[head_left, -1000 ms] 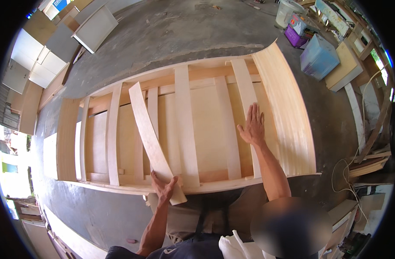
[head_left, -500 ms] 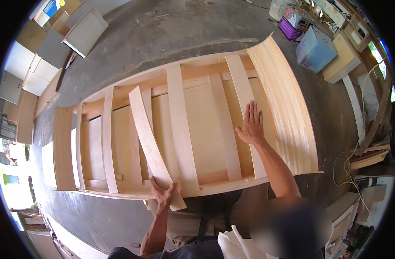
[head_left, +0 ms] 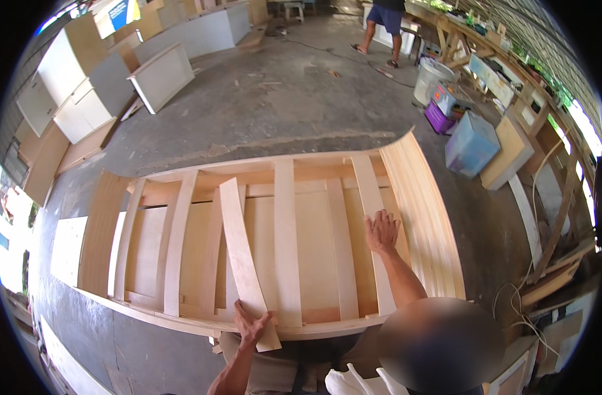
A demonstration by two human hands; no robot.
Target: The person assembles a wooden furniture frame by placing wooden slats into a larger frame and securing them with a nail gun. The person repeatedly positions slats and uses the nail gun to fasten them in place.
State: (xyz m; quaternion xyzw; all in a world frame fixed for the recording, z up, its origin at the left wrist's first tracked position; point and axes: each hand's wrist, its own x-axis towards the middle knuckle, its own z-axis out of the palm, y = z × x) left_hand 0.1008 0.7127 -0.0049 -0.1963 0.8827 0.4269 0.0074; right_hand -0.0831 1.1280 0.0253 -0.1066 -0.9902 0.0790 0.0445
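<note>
Head view: held slat point(head_left: 243, 257) long, pale, slanted.

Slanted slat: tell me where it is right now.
In the head view, the slanted slat lies left of centre across the wooden frame, just left of a squarely set slat, with the left hand gripping its near end.

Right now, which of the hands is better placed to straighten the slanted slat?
Left hand, probably: it holds the slanted slat by its near end, whereas the right hand is over another slat, farther right.
</note>
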